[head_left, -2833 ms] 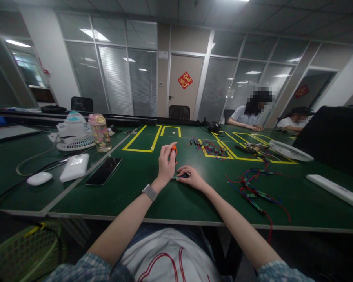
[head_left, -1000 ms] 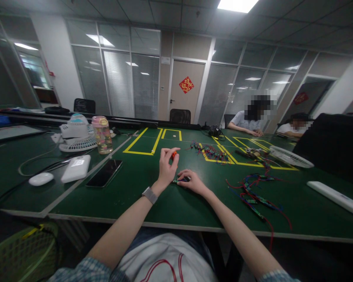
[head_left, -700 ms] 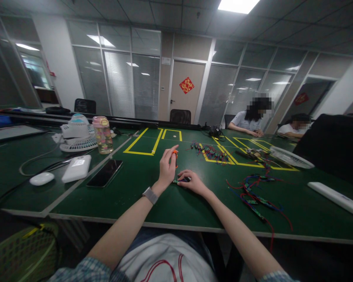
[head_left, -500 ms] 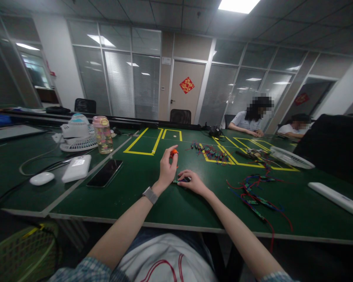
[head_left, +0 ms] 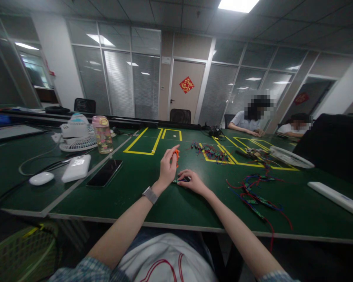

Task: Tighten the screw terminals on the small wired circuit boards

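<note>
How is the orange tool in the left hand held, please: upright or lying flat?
Roughly upright: the orange tool shows tall and narrow in the left hand, above the small green board.

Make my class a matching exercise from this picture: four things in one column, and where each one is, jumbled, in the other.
Things
1. orange-handled tool
2. small green board
3. dark phone
4. bottle with a pink lid

Places
A. standing upright beside the white fan
B. held by the fingers of the right hand
C. lying flat, just right of the rectangular white device
D. gripped in the left hand

Right pairs: 1-D, 2-B, 3-C, 4-A
</note>
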`<act>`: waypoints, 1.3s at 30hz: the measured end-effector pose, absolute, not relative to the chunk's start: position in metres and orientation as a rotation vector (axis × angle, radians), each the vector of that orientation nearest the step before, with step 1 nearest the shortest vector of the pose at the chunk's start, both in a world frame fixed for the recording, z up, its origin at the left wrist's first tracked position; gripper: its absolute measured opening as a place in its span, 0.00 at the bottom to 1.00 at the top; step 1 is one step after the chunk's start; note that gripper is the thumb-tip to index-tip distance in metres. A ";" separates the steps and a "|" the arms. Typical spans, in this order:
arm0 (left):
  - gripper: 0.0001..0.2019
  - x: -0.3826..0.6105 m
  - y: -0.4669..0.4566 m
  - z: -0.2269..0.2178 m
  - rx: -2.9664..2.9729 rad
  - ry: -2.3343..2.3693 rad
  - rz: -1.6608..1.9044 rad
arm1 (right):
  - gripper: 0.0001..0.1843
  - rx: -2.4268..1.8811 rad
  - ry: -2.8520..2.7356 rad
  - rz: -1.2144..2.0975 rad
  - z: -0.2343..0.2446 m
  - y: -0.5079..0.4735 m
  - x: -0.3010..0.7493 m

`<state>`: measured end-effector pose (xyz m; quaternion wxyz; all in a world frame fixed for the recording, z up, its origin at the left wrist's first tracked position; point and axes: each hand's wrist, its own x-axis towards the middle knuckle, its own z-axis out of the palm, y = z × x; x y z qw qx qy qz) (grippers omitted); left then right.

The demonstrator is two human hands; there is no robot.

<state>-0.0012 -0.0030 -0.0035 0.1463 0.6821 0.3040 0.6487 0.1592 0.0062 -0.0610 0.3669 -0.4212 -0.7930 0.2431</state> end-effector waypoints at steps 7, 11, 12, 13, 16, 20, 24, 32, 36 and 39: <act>0.13 0.000 -0.003 -0.001 2.015 0.948 1.935 | 0.05 -1.087 -2.040 0.639 -0.058 0.004 0.159; 0.12 0.000 -0.005 0.000 2.018 0.981 1.922 | 0.05 -1.090 -2.041 0.642 -0.058 0.004 0.159; 0.12 -0.001 -0.005 0.000 2.022 0.974 1.908 | 0.05 -1.091 -2.038 0.645 -0.058 0.004 0.159; 0.13 -0.001 -0.005 0.000 2.025 0.962 1.895 | 0.05 -1.088 -2.037 0.648 -0.058 0.004 0.159; 0.14 -0.001 -0.006 -0.001 2.003 0.941 1.888 | 0.05 -1.080 -2.029 0.653 -0.059 0.005 0.160; 0.14 -0.001 -0.006 0.000 1.993 0.964 1.919 | 0.05 -1.083 -2.035 0.647 -0.059 0.005 0.160; 0.12 0.000 -0.007 0.001 2.026 0.969 1.949 | 0.05 -1.089 -2.043 0.629 -0.060 0.005 0.160; 0.13 0.000 -0.006 0.000 1.997 0.923 1.900 | 0.05 -1.071 -2.044 0.620 -0.059 0.005 0.159; 0.13 0.000 -0.005 0.000 1.976 0.926 1.889 | 0.05 -1.084 -2.048 0.634 -0.057 0.004 0.159; 0.11 0.001 -0.004 0.001 1.979 0.951 1.917 | 0.05 -1.090 -2.040 0.639 -0.056 0.003 0.159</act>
